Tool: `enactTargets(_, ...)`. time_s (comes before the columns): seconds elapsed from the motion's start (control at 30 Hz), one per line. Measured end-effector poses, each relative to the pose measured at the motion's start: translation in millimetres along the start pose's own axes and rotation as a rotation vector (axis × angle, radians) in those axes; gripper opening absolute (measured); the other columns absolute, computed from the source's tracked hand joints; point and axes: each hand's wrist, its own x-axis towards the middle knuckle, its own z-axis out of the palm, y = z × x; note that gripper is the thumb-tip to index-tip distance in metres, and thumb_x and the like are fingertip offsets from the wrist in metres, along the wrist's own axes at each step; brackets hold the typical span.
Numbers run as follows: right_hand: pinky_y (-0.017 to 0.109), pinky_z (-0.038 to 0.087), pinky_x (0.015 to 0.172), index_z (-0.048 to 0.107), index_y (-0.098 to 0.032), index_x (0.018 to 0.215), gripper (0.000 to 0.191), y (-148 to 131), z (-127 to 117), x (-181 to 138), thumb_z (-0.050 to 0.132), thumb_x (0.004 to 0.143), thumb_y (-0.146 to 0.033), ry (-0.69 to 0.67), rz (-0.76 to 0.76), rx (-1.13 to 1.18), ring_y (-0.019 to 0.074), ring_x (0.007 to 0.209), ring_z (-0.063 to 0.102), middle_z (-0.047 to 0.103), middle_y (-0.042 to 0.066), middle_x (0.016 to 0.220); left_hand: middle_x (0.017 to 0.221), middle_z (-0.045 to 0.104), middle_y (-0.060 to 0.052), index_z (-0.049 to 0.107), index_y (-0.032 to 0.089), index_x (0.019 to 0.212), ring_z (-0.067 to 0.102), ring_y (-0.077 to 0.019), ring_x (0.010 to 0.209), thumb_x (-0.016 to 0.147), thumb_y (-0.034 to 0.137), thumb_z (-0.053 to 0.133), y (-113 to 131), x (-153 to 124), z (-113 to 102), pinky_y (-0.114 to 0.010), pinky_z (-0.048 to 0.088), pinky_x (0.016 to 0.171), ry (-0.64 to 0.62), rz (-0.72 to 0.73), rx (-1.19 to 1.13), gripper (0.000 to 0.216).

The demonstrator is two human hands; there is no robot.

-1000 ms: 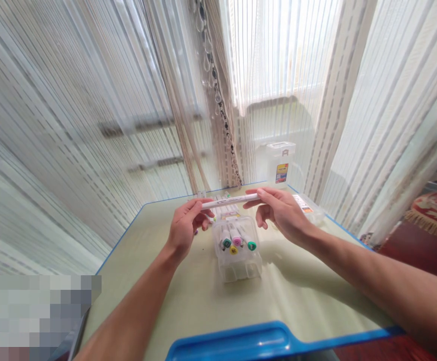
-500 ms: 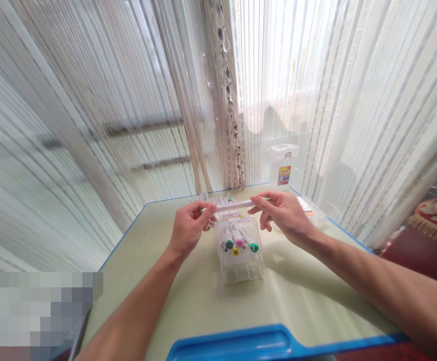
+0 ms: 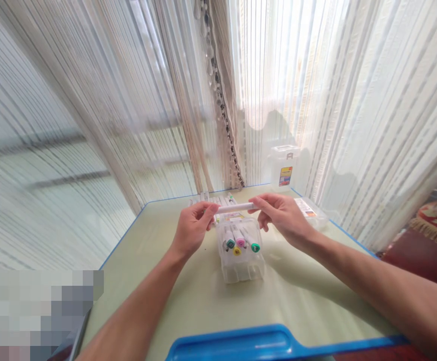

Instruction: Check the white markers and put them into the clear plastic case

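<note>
A white marker [image 3: 235, 207] is held level between my two hands, above the back of a clear plastic case. My left hand [image 3: 193, 225] pinches its left end, and my right hand [image 3: 280, 214] pinches the other end; the fingers cover both tips. Below, the clear plastic case [image 3: 243, 273] stands on the table with several markers lying in it, among them a pink-capped marker [image 3: 240, 242], a yellow-capped marker [image 3: 237, 250] and a green-capped marker [image 3: 255, 247]. Behind my hands lie more white markers [image 3: 224, 199], partly hidden.
An upright clear box [image 3: 285, 168] with a label stands at the table's back right. Nearer, another clear case [image 3: 312, 213] lies flat beside my right hand. The pale table [image 3: 135, 250] has a blue edge and a blue tray [image 3: 233, 343] in front. String curtains hang behind.
The view has shifted slightly. Both hands still hold the marker at its ends, and the green bits that showed at its tips are now mostly covered by the fingers.
</note>
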Motion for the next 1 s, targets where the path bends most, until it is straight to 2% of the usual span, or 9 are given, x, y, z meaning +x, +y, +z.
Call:
enactTargets(0.1, 0.022, 0.044, 0.033, 0.072, -0.012, 0.084, 0.047, 1, 0, 1, 0.077, 0.077, -0.058, 0.003, 0.012, 0.039, 0.0107, 0.039, 0.059, 0.073, 0.008, 0.073, 0.054, 0.050, 0.003, 0.077, 0.014, 0.096, 0.041, -0.0074, 0.048, 0.081, 0.048, 0.073, -2, -1, -1, -0.019, 0.028, 0.042, -0.017, -0.002, 0.031, 0.038)
enactTargets(0.23, 0.022, 0.044, 0.033, 0.072, -0.012, 0.086, 0.049, 1, 0, 1, 0.074, 0.079, -0.060, -0.005, 0.027, 0.057, 0.0110, 0.039, 0.059, 0.073, 0.008, 0.073, 0.068, 0.063, -0.002, 0.075, 0.013, 0.094, 0.052, -0.0096, 0.058, 0.078, 0.042, 0.078, -4, -1, 0, -0.019, 0.035, 0.049, -0.022, 0.003, 0.028, 0.033)
enactTargets(0.43, 0.023, 0.044, 0.034, 0.072, -0.012, 0.096, 0.044, 0, -1, 0, 0.083, 0.075, -0.049, -0.039, -0.060, -0.035, 0.0099, 0.039, 0.057, 0.073, 0.006, 0.073, 0.054, 0.049, 0.004, 0.075, 0.014, 0.097, 0.040, -0.0080, 0.049, 0.081, 0.042, 0.073, 1, -2, 1, -0.019, 0.027, 0.043, 0.006, -0.046, 0.024, 0.032)
enactTargets(0.7, 0.024, 0.045, 0.035, 0.072, -0.013, 0.101, 0.043, 0, -2, -1, 0.081, 0.077, -0.047, -0.018, -0.107, -0.063, 0.0098, 0.041, 0.058, 0.072, 0.005, 0.076, 0.054, 0.049, 0.003, 0.076, 0.014, 0.095, 0.041, -0.0090, 0.048, 0.083, 0.047, 0.070, 1, -1, 0, -0.020, 0.027, 0.043, -0.009, -0.057, -0.035, 0.036)
enactTargets(0.87, 0.022, 0.044, 0.034, 0.071, -0.012, 0.095, 0.040, 0, -2, 0, 0.076, 0.082, -0.049, -0.056, -0.097, -0.055, 0.0096, 0.041, 0.059, 0.073, 0.006, 0.076, 0.056, 0.050, 0.003, 0.075, 0.013, 0.091, 0.044, -0.0094, 0.051, 0.087, 0.045, 0.067, 1, -1, 2, -0.021, 0.034, 0.048, -0.006, -0.008, -0.060, 0.033)
enactTargets(1.0, 0.022, 0.043, 0.033, 0.071, -0.013, 0.088, 0.042, 0, -2, 1, 0.076, 0.080, -0.054, -0.031, -0.053, -0.039, 0.0105, 0.039, 0.060, 0.075, 0.008, 0.075, 0.064, 0.058, 0.000, 0.074, 0.014, 0.092, 0.049, -0.0105, 0.054, 0.083, 0.041, 0.070, 7, -3, 4, -0.022, 0.036, 0.048, 0.037, -0.022, -0.077, 0.028)
